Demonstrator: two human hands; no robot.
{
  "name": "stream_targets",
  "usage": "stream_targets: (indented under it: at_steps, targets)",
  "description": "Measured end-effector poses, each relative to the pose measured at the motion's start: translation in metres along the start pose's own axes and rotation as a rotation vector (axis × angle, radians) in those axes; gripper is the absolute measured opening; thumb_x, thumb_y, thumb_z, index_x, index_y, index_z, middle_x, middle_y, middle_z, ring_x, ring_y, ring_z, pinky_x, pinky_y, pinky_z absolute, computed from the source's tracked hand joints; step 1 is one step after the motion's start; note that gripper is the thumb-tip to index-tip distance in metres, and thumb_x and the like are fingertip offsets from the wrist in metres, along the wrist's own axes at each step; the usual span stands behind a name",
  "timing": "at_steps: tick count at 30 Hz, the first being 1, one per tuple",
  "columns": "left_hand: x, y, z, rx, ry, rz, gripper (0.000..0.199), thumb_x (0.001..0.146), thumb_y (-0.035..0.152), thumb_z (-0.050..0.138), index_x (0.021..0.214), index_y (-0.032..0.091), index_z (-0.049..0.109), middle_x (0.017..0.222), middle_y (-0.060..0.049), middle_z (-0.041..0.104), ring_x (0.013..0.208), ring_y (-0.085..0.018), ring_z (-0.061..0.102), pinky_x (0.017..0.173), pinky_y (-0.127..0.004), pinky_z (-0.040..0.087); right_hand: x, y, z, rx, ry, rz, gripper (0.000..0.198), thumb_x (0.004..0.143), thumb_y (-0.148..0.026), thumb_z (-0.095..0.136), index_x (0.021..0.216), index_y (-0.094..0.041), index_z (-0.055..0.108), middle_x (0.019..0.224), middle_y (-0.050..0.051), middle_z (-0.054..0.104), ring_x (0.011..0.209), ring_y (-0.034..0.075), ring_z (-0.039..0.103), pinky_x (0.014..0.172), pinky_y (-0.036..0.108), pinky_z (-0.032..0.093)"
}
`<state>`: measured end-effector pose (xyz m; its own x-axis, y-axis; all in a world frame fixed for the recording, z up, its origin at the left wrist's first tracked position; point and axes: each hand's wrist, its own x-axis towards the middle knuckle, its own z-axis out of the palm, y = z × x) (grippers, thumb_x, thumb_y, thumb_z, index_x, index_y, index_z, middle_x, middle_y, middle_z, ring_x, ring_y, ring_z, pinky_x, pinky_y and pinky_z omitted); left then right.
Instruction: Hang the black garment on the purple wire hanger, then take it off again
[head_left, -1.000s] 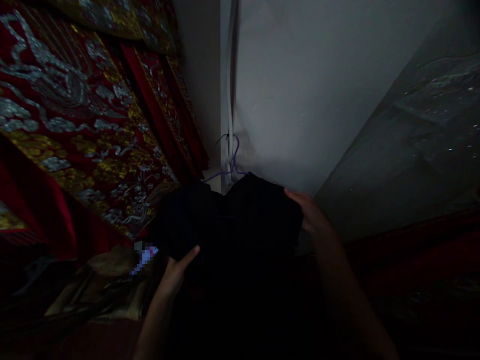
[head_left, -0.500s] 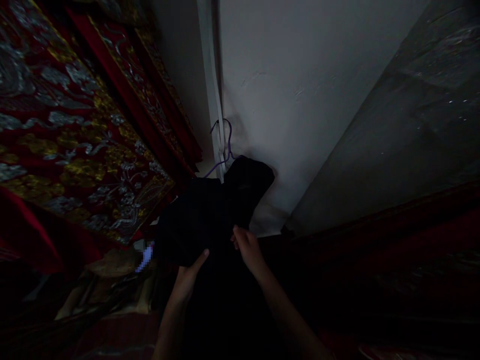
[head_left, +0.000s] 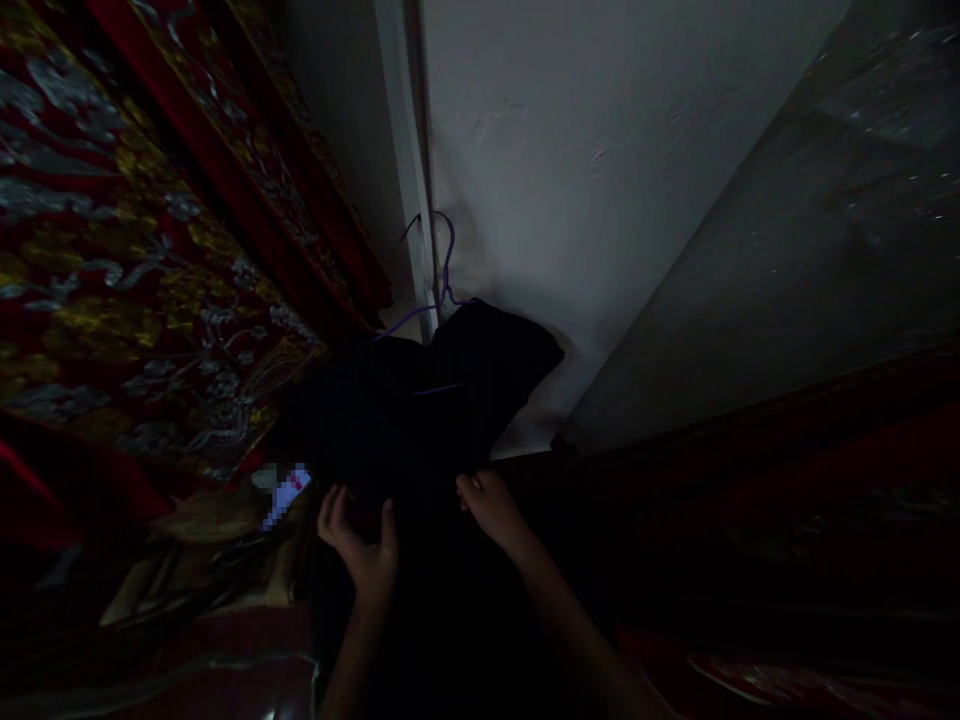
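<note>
One embroidered drape (head_left: 165, 270) beside dark garment (head_left: 495, 350), pale wall (head_left: 600, 170) behind, left hand (head_left: 365, 545) splayed, right hand (head_left: 493, 508) curled closed

And there's the dark garment (head_left: 496, 352), hanging mid-frame on a slim purple hanger (head_left: 448, 268), neckline gaping, one shoulder jutting right! Hook curling up top, and the lower cloth melts into blackness.

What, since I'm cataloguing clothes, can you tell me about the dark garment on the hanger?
The garment looks near-black, of soft cloth. It hangs on a purple hanger, part of which shows in its open neckline. One shoulder slopes out against the pale wall; its lower part is lost in shadow. The right hand is closed at its front, the left hand open before it; darkness hides whether either touches it.
</note>
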<state>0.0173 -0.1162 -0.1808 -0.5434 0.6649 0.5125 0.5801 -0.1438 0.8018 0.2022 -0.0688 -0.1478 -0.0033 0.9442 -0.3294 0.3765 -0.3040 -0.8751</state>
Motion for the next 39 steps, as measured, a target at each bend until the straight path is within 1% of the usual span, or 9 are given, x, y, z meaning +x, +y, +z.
stream_targets:
  at_steps: [4, 6, 10, 16, 22, 28, 31, 35, 39]
  targets:
    - [-0.027, 0.006, 0.028, -0.096, -0.475, 0.091, 0.028, 0.088, 0.030, 0.065, 0.114, 0.022, 0.063, 0.118, -0.012, 0.063, 0.117, -0.028, 0.059, 0.104, -0.045, 0.046, -0.006, 0.000, 0.003, 0.105, -0.043, -0.029, 0.036, 0.088, -0.027, 0.053, 0.053, -0.020, 0.052, 0.050, -0.002, 0.053, 0.051, 0.012, 0.050, 0.056, 0.026, 0.034]
    - [-0.032, 0.012, 0.043, -0.171, -0.573, 0.059, 0.018, 0.089, 0.027, 0.060, 0.106, 0.021, 0.064, 0.106, -0.010, 0.067, 0.103, -0.026, 0.064, 0.095, -0.041, 0.051, -0.005, 0.000, 0.002, 0.157, -0.041, -0.036, 0.036, 0.086, -0.028, 0.055, 0.052, -0.020, 0.050, 0.050, -0.002, 0.053, 0.051, 0.012, 0.048, 0.055, 0.026, 0.034]
    - [-0.025, 0.025, 0.060, -0.201, -0.589, 0.039, 0.011, 0.091, 0.026, 0.053, 0.085, 0.021, 0.062, 0.088, -0.007, 0.068, 0.089, -0.023, 0.065, 0.084, -0.036, 0.051, -0.002, 0.000, -0.003, 0.241, -0.028, -0.036, 0.038, 0.084, -0.040, 0.060, 0.052, -0.021, 0.050, 0.049, -0.001, 0.051, 0.051, 0.013, 0.046, 0.053, 0.027, 0.033]
    - [-0.019, 0.040, 0.062, -0.215, -0.604, 0.004, 0.011, 0.092, 0.026, 0.050, 0.087, 0.020, 0.058, 0.080, -0.004, 0.065, 0.076, -0.019, 0.063, 0.073, -0.030, 0.049, -0.008, -0.001, -0.007, 0.451, -0.050, -0.175, 0.049, 0.075, -0.067, 0.066, 0.061, -0.021, 0.057, 0.053, -0.002, 0.052, 0.051, 0.012, 0.046, 0.053, 0.027, 0.036]
    - [-0.017, 0.047, 0.056, -0.228, -0.550, -0.004, 0.014, 0.090, 0.031, 0.054, 0.084, 0.020, 0.059, 0.074, -0.001, 0.063, 0.072, -0.017, 0.062, 0.068, -0.027, 0.047, -0.014, -0.004, -0.006, 0.595, -0.056, -0.101, 0.040, 0.066, -0.057, 0.077, 0.069, -0.017, 0.070, 0.056, 0.001, 0.061, 0.046, 0.010, 0.042, 0.047, 0.025, 0.028]
    - [-0.013, 0.050, 0.056, -0.263, -0.553, 0.036, 0.014, 0.087, 0.031, 0.063, 0.079, 0.020, 0.062, 0.074, -0.001, 0.067, 0.071, -0.018, 0.064, 0.068, -0.026, 0.049, -0.010, -0.003, -0.004, 0.950, -0.046, 0.137, 0.027, 0.055, -0.039, 0.084, 0.062, -0.016, 0.073, 0.059, 0.004, 0.064, 0.048, 0.009, 0.044, 0.046, 0.023, 0.025]
    - [-0.012, 0.053, 0.058, -0.274, -0.553, 0.026, 0.014, 0.087, 0.030, 0.062, 0.077, 0.020, 0.061, 0.071, 0.000, 0.066, 0.068, -0.017, 0.064, 0.066, -0.025, 0.048, -0.009, -0.005, -0.005, 0.959, -0.039, 0.125, 0.026, 0.054, -0.037, 0.084, 0.060, -0.015, 0.072, 0.055, 0.003, 0.061, 0.044, 0.007, 0.040, 0.045, 0.023, 0.023]
    - [-0.007, 0.054, 0.061, -0.271, -0.590, 0.042, 0.012, 0.087, 0.026, 0.056, 0.077, 0.020, 0.058, 0.071, 0.000, 0.065, 0.069, -0.017, 0.063, 0.067, -0.026, 0.047, -0.002, -0.035, -0.021, 0.901, 0.001, 0.059, 0.028, 0.055, -0.041, 0.081, 0.059, -0.014, 0.072, 0.049, 0.003, 0.060, 0.039, 0.005, 0.035, 0.042, 0.023, 0.017]
    - [0.000, 0.045, 0.067, -0.234, -0.666, 0.085, 0.010, 0.086, 0.023, 0.055, 0.077, 0.020, 0.057, 0.072, 0.000, 0.064, 0.069, -0.017, 0.062, 0.067, -0.026, 0.046, 0.015, -0.104, -0.051, 0.894, 0.044, -0.098, 0.026, 0.055, -0.040, 0.080, 0.062, -0.016, 0.072, 0.053, 0.003, 0.064, 0.041, 0.007, 0.042, 0.039, 0.021, 0.021]
